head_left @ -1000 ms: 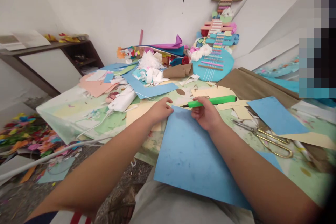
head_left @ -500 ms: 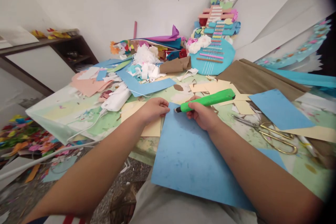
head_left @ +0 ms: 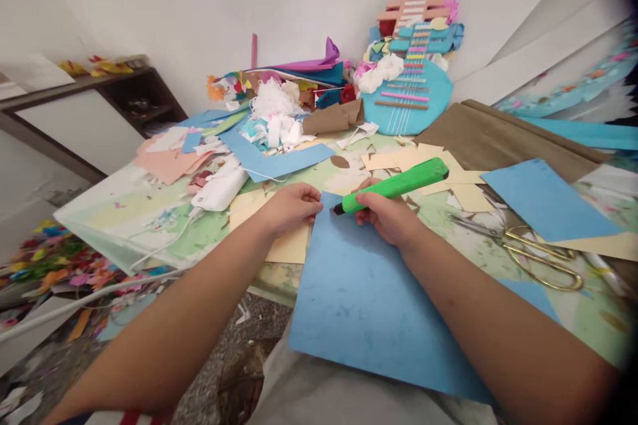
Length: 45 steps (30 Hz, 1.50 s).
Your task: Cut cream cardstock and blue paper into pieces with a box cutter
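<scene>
The green tool (head_left: 406, 184) is gripped between the closed thumb and fingers of the right hand (head_left: 389, 214), its dark tip slanted down at the blue sheet (head_left: 359, 299), just left of those fingers. By the left hand (head_left: 292, 208), whose fingers are curled nearly together, the sheet's upper left corner is met; whether it is pinched or pressed cannot be told. For steady control, the corner is best held flat, the left fingertips placed clear of the tip, and the sheet below the fingers supported.

No text or numbers can be read.
</scene>
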Motion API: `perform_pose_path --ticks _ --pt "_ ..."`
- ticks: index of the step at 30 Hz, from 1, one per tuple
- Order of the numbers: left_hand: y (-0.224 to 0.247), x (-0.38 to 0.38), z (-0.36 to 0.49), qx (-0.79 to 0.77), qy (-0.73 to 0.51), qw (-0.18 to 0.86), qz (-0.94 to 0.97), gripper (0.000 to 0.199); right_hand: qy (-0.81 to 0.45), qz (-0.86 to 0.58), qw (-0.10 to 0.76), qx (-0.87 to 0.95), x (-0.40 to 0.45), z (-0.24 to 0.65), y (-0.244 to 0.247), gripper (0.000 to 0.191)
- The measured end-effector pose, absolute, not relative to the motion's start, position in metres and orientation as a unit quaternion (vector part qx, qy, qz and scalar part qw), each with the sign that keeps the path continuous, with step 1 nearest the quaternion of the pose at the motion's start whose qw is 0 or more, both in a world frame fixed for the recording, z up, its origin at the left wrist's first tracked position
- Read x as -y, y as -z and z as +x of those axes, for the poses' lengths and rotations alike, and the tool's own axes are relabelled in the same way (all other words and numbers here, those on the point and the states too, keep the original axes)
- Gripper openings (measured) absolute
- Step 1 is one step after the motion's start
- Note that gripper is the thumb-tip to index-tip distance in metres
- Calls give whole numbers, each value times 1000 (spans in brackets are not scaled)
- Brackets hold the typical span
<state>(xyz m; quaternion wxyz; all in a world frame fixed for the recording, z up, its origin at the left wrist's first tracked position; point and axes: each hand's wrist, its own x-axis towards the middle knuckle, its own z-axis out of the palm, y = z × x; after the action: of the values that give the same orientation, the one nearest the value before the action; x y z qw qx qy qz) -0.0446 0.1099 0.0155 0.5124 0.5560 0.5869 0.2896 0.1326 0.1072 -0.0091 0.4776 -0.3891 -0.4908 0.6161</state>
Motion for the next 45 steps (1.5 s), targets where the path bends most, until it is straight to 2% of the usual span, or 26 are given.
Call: perform_pose_path --ticks 17,21,25,29,35,38,45 --pt "-13 -121 -49 -579 -264 546 545 9 -532 -438 444 572 -111 137 24 13" --pt "-12 -121 -50 -574 -270 559 534 11 -594 -393 478 514 -110 137 16 13" --pt "-11 -121 -53 -568 -288 567 522 16 -668 -306 550 396 -110 139 5 22" --pt "-9 -121 -56 -555 -300 580 516 18 -656 -280 550 435 -106 135 4 42" --pt "-5 -119 -56 -546 -320 584 508 15 -656 -234 570 435 -99 122 7 27" --pt "-4 -117 -55 -545 -322 584 508 15 -647 -231 583 434 -96 118 5 25" --pt "-5 -114 -53 -542 -330 571 521 13 -659 -240 552 451 -91 115 3 25"
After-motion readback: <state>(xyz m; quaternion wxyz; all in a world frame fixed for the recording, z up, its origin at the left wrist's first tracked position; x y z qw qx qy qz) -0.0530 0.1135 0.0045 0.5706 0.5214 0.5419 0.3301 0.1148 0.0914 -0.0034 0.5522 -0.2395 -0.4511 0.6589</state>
